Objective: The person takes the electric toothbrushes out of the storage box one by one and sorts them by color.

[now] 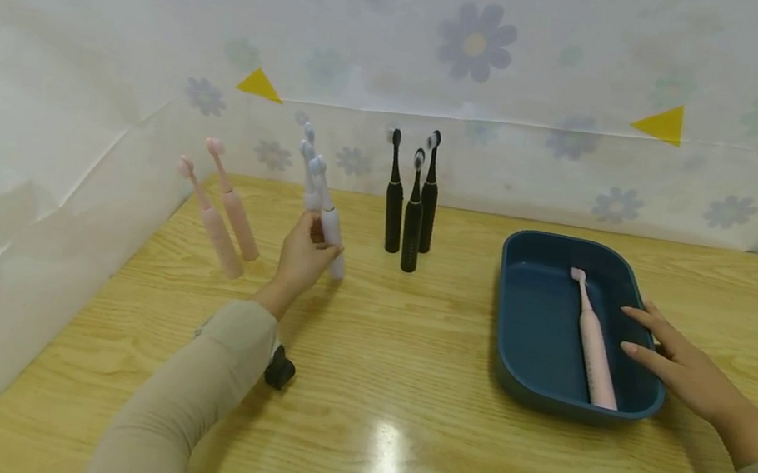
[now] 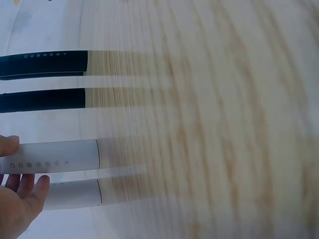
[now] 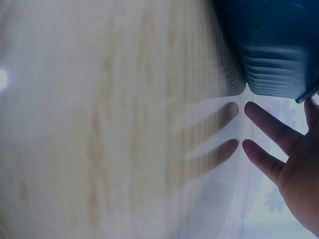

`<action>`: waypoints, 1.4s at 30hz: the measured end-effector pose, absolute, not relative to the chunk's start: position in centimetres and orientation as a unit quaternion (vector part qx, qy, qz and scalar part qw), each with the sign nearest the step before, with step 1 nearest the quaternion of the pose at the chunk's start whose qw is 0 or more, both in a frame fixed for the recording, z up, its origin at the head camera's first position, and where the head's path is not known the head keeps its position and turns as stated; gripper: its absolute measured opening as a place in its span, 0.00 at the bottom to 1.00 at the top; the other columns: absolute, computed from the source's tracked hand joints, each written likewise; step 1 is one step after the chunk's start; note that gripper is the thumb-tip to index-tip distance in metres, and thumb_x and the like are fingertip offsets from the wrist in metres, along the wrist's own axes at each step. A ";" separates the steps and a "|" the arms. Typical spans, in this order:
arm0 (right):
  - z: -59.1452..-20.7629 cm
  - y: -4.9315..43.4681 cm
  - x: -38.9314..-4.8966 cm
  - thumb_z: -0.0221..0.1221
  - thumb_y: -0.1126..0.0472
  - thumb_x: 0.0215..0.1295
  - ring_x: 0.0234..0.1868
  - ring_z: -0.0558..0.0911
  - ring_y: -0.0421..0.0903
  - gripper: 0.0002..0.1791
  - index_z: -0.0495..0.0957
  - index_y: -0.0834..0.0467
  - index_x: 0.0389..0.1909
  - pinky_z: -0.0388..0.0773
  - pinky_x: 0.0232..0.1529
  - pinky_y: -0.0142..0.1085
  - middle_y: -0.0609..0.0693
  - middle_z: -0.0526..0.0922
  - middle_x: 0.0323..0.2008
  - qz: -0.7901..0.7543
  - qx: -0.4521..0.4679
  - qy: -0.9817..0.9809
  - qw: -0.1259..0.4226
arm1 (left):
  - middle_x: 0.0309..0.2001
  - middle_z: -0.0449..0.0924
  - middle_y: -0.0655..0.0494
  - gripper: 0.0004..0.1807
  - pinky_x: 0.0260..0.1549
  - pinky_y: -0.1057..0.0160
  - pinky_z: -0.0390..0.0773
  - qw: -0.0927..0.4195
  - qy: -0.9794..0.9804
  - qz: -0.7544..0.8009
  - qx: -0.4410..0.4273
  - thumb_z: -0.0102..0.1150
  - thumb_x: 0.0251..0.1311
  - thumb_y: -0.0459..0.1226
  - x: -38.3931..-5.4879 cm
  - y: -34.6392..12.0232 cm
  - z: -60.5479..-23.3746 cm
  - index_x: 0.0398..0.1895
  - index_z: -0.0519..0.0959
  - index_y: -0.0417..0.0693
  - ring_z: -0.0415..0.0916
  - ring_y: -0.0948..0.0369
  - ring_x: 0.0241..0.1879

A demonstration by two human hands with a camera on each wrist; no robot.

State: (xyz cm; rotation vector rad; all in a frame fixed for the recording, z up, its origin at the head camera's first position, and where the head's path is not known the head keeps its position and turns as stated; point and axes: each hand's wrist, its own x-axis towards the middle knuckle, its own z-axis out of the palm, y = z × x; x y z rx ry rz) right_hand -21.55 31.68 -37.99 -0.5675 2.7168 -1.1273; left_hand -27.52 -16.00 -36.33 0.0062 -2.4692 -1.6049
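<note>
My left hand (image 1: 305, 257) grips the handle of a white electric toothbrush (image 1: 330, 230), thumb on one side and fingers on the other. This toothbrush (image 2: 60, 155) stands upright, its row of buttons showing in the left wrist view. Right behind it are two more white toothbrushes (image 1: 310, 197), partly hidden by it and the hand. At the right, my right hand (image 1: 687, 367) rests at the side of a dark blue tray (image 1: 508, 327), two digits reaching over its rim and other fingers (image 3: 271, 127) spread outside. A pink electric toothbrush (image 1: 595, 351) lies inside the tray.
Three black electric toothbrushes (image 1: 412, 230) stand upright just right of the white ones. Two pink toothbrushes (image 1: 228, 231) stand at the left. A flowered sheet (image 1: 399, 37) with yellow tape pieces hangs behind the wooden table (image 1: 403, 359).
</note>
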 end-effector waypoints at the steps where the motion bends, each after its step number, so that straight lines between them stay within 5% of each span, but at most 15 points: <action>1: -38.0 31.7 -21.5 0.44 0.59 0.65 0.60 0.35 0.66 0.32 0.42 0.59 0.66 0.46 0.43 0.67 0.57 0.28 0.65 -0.375 -0.189 0.905 0.073 | 0.45 0.68 0.44 0.23 0.43 0.65 0.70 0.098 -0.834 -0.542 0.003 0.57 0.49 0.26 -27.5 -16.0 -36.3 0.48 0.62 0.37 0.67 0.53 0.45; 30: -37.9 31.6 -21.4 0.44 0.59 0.65 0.61 0.34 0.65 0.32 0.41 0.57 0.66 0.43 0.45 0.67 0.55 0.28 0.65 -0.382 -0.192 0.901 0.072 | 0.43 0.67 0.44 0.23 0.41 0.64 0.70 0.262 -0.735 -0.625 -0.021 0.57 0.48 0.24 -23.5 -15.1 -35.0 0.49 0.64 0.34 0.66 0.56 0.43; 42: -37.7 31.7 -21.4 0.45 0.58 0.65 0.61 0.36 0.66 0.32 0.42 0.54 0.66 0.45 0.45 0.66 0.53 0.29 0.65 -0.378 -0.189 0.903 0.076 | 0.42 0.66 0.40 0.21 0.41 0.60 0.70 0.202 -0.742 -0.630 -0.110 0.55 0.48 0.23 -21.5 -11.4 -34.1 0.48 0.64 0.32 0.67 0.50 0.42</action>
